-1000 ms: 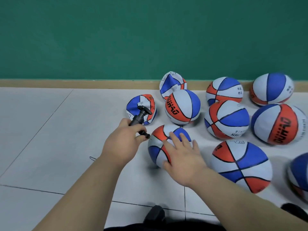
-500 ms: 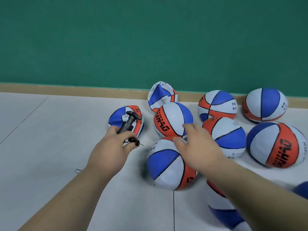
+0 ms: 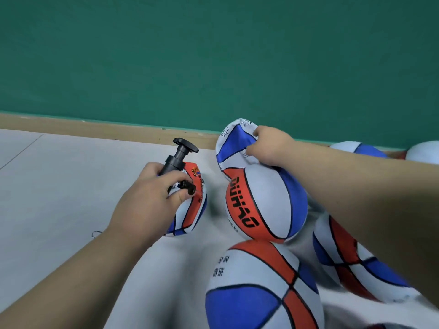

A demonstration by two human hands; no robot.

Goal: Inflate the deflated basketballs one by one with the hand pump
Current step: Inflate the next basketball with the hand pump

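Deflated basketball (image 3: 234, 144), a crumpled blue, white and orange skin, stands on edge at the far side of the pale grey tiled floor (image 3: 59, 186), against the wooden skirting board (image 3: 118, 131). The right hand (image 3: 269, 148) reaches over a round, inflated blue, white and orange basketball with black lettering (image 3: 261, 205). Its fingers are curled into the limp skin, gripping it. The left hand (image 3: 149, 203) is wrapped round the barrel of the black plastic hand pump (image 3: 177, 160), with the T-handle pointing up and away and the nozzle end poking out beside the thumb. Just beyond that hand a second flat basketball (image 3: 192, 214) lies folded on the floor. Another inflated ball (image 3: 256, 295) sits nearest.

The step in hand looks like fetching the next ball to fill. The next move would call for lifting the limp skin clear of the round ball in front of it, bringing it near and turning it until the valve shows, then lining the pump's needle up with it. The valve cannot be made out here. The soft skin will likely sag and fold, so it may need steadying as the needle goes in.
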